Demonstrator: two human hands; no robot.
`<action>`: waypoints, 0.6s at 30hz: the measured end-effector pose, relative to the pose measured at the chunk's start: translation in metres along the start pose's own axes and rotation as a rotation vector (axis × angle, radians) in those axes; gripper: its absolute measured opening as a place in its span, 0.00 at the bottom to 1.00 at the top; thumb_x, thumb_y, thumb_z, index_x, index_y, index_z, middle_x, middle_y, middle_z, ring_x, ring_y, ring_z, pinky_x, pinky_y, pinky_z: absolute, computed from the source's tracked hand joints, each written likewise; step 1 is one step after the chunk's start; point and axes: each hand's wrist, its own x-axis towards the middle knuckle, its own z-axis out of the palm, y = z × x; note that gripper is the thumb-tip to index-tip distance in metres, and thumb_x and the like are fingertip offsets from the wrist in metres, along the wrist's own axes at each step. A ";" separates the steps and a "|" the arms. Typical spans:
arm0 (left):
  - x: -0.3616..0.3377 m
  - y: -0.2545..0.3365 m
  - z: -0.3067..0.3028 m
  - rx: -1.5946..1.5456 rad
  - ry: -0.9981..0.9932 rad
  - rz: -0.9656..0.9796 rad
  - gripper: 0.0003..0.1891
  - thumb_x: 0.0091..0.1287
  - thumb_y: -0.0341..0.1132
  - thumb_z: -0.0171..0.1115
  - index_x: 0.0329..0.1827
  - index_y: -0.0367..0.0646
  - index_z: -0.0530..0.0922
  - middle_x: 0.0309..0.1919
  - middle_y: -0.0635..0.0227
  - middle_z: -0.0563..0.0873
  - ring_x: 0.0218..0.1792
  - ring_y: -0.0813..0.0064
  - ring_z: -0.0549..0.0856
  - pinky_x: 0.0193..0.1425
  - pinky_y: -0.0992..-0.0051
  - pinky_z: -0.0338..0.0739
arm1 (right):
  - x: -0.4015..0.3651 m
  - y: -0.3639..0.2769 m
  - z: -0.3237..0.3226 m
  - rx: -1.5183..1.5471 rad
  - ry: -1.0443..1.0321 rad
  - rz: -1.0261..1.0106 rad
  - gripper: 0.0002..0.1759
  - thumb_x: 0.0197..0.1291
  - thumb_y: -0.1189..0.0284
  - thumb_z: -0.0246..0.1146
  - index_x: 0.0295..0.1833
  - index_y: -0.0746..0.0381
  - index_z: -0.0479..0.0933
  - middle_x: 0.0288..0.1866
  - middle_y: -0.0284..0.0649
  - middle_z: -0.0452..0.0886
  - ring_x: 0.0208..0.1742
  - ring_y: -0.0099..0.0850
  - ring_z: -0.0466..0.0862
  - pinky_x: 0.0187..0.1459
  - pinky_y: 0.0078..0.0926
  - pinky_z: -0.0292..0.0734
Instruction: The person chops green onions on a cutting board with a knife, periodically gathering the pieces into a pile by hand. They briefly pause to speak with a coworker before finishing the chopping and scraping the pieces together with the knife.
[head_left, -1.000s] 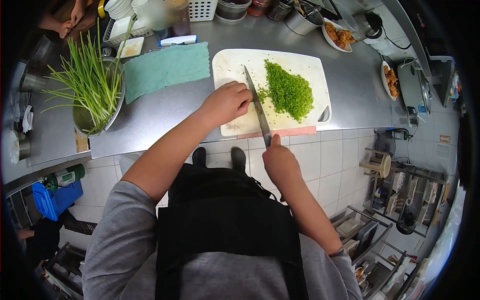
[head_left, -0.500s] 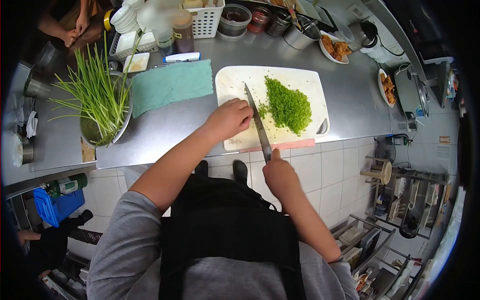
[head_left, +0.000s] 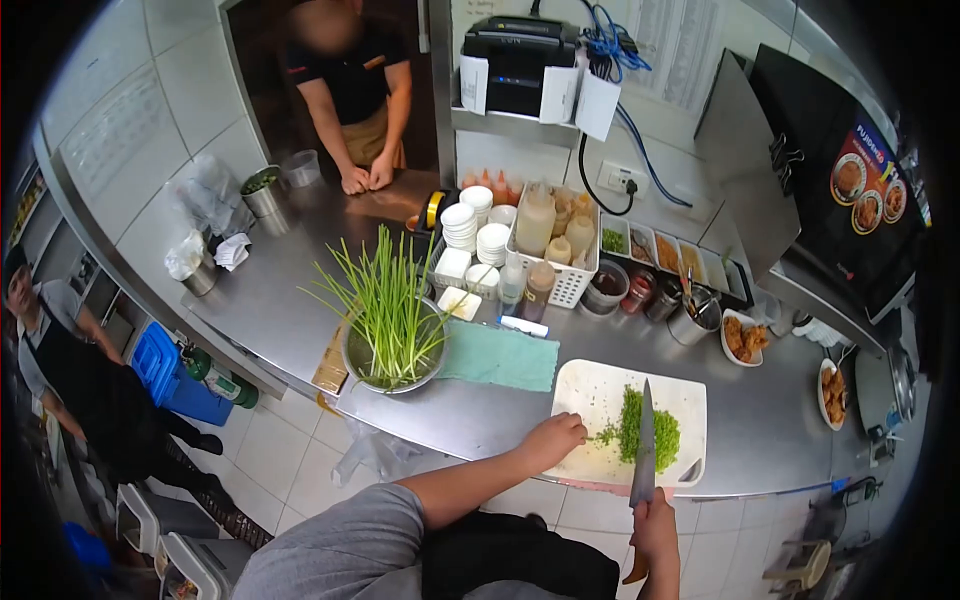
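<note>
My right hand grips the handle of a long kitchen knife. The blade points away from me and lies across a pile of finely chopped green onions on the white cutting board. At the board's left part, my left hand has its fingers curled in, close to scattered green bits. Whether anything is inside those fingers I cannot make out. Left of the board lies a green cloth. Beyond it, long whole green onions stand in a metal colander.
Behind the cloth are white bowls, a white basket of bottles, and a marker. Fried food in white dishes sits right. One person leans on the counter opposite; another is at far left.
My view has swung up and to the left, bringing two people into fuller view. The knife has gone from the left of the chopped pile to over it.
</note>
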 end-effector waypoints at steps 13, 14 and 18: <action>0.015 0.080 -0.006 -0.045 0.048 0.115 0.30 0.69 0.35 0.62 0.75 0.43 0.69 0.72 0.57 0.74 0.72 0.57 0.73 0.76 0.57 0.67 | -0.012 0.067 -0.047 -0.206 0.196 -0.305 0.23 0.60 0.75 0.66 0.58 0.65 0.66 0.52 0.59 0.80 0.47 0.58 0.85 0.47 0.51 0.82; 0.022 0.099 -0.002 -0.109 -0.020 0.204 0.30 0.70 0.33 0.60 0.76 0.43 0.67 0.74 0.58 0.71 0.75 0.58 0.70 0.79 0.57 0.63 | -0.012 0.063 -0.051 -0.205 0.192 -0.305 0.23 0.60 0.75 0.66 0.58 0.65 0.66 0.52 0.59 0.80 0.47 0.58 0.85 0.47 0.51 0.82; 0.046 0.160 0.023 -0.050 -0.230 0.467 0.35 0.71 0.34 0.56 0.81 0.42 0.59 0.81 0.60 0.62 0.83 0.60 0.56 0.85 0.56 0.50 | -0.012 0.062 -0.058 -0.321 0.171 -0.220 0.27 0.56 0.75 0.71 0.57 0.64 0.65 0.53 0.56 0.78 0.48 0.57 0.84 0.46 0.49 0.82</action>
